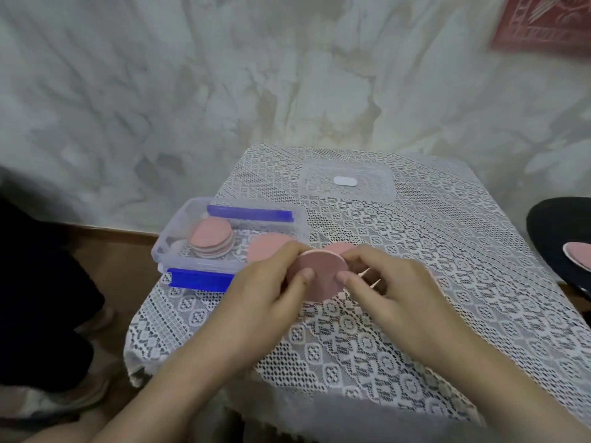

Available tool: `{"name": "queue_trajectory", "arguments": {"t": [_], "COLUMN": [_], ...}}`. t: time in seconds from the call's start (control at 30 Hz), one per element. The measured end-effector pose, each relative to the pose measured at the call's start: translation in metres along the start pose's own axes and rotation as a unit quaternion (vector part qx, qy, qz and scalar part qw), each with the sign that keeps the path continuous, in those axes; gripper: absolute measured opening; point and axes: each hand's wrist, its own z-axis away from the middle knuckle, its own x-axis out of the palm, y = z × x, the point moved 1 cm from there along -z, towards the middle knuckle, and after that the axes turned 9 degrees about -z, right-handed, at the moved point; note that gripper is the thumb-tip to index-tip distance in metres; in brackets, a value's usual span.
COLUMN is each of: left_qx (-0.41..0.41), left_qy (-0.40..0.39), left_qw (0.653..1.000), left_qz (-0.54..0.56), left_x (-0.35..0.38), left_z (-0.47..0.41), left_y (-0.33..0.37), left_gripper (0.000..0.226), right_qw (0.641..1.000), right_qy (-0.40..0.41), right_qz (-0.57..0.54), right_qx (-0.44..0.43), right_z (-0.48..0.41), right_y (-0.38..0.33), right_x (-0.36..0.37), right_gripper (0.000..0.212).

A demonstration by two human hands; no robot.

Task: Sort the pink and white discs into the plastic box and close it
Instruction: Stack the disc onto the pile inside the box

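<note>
A clear plastic box (169,244) with blue side clips stands open at the table's left edge. Inside it lies a stack of pink and white discs (212,237), and a second pink disc (265,247) sits at its right end. Just right of the box, my left hand (265,292) and my right hand (387,289) both pinch one pink disc (319,276) above the lace cloth. Another pink disc (340,248) peeks out behind it. The clear lid (348,182) lies flat farther back on the table.
The small table is covered by a white lace cloth (447,282). A dark round object (556,238) holding a pink disc sits at the right edge. Dark shapes fill the floor at left. A marbled wall stands behind.
</note>
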Motion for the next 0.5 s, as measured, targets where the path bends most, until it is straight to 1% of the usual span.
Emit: {"name": "queue_trajectory", "arguments": {"t": [0.13,0.27,0.33,0.43,0.5], "left_qx": [-0.038,-0.076,-0.1,-0.126,-0.143], "left_qy": [0.006,0.046,0.066,0.1,0.122], "left_qw": [0.999,0.996,0.993,0.984,0.974], "left_qz": [0.026,0.014,-0.009,-0.074,-0.127], "left_x": [-0.018,-0.042,-0.056,-0.073,-0.082], "left_z": [0.001,0.001,0.001,0.004,0.006], "left_y": [-0.018,-0.039,-0.05,-0.065,-0.075], "left_gripper": [0.014,0.011,0.011,0.01,0.017], "right_qw": [1.0,0.998,0.997,0.994,0.992], "right_qy": [-0.02,-0.026,-0.032,-0.044,-0.044], "right_qz": [-0.016,-0.051,-0.061,-0.082,-0.098], "right_qx": [0.014,0.023,0.031,0.053,0.066], "right_z": [-0.024,-0.049,-0.061,-0.082,-0.097], "right_y": [-0.01,-0.018,-0.023,-0.028,-0.031], "right_x": [0.017,0.031,0.038,0.051,0.061], "right_gripper": [0.012,0.009,0.007,0.005,0.005]}}
